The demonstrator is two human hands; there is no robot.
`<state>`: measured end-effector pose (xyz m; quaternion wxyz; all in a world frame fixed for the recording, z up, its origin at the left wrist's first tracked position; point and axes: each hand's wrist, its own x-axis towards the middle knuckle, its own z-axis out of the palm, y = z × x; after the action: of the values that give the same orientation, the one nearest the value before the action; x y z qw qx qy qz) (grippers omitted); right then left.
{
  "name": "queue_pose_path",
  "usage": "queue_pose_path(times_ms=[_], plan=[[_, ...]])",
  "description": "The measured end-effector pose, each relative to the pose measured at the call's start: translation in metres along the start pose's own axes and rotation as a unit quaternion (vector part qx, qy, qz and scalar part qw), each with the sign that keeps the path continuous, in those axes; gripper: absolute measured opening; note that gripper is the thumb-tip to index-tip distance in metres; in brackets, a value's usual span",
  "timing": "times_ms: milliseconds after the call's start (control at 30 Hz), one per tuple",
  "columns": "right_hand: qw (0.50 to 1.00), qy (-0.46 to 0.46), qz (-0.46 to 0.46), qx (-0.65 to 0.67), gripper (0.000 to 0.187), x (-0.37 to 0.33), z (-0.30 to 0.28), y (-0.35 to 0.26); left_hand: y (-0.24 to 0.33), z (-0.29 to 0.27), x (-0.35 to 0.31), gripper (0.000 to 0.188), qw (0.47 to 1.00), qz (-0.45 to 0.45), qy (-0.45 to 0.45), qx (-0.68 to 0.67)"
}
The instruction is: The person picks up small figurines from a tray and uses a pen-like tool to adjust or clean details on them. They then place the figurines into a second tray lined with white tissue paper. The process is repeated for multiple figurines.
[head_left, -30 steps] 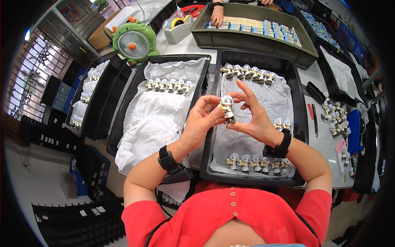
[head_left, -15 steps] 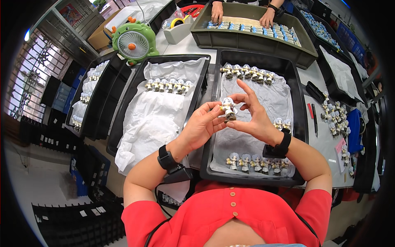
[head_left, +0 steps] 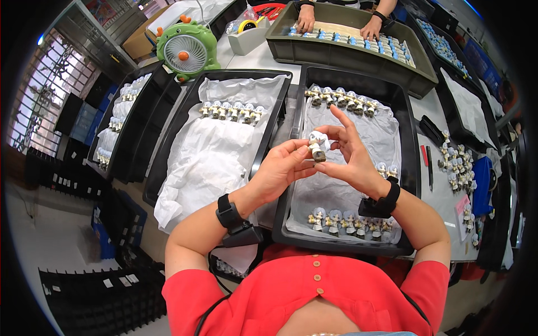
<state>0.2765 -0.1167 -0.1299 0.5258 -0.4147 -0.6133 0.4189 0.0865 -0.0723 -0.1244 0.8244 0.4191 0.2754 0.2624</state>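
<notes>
A small white-haired figurine point(head_left: 318, 147) with a dark base is held between my two hands, above the left side of a black tray point(head_left: 412, 162). My left hand point(head_left: 282, 164) pinches it from the left with thumb and fingers. On the other side, my right hand point(head_left: 352, 154) grips it near the base with the thumb, its index finger pointing up. Paper lines the tray under my hands. A row of similar figurines point(head_left: 348, 223) lies at its near end, another row point(head_left: 342, 101) at its far end, and a few stand by my right wrist.
To the left, a second black tray point(head_left: 193, 89) holds paper and one figurine row. Loose figurines point(head_left: 458, 167), a black pen point(head_left: 430, 168) and a blue box point(head_left: 481, 179) lie right. Beyond, a co-worker's hands point(head_left: 371, 28) reach into a green-grey bin point(head_left: 347, 60). A green fan point(head_left: 185, 51) stands far left.
The figurine has turned in my fingers, its face now angled more to the side. My hands have shifted slightly right. The co-worker's hands have moved a little within the bin.
</notes>
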Motion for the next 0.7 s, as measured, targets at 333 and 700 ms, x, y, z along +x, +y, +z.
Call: queue_pose_path(times_ms=[333, 700], plan=[[0.925, -0.056, -0.246, -0.283, 0.089, -0.003, 0.012, -0.004, 0.0, 0.007, -0.004, 0.041, 0.99, 0.021, -0.057, 0.123], [0.978, -0.044, -0.138, -0.151, 0.102, -0.006, 0.012, -0.019, 0.008, 0.007, -0.004, 0.043, 0.983, -0.032, -0.15, -0.099]])
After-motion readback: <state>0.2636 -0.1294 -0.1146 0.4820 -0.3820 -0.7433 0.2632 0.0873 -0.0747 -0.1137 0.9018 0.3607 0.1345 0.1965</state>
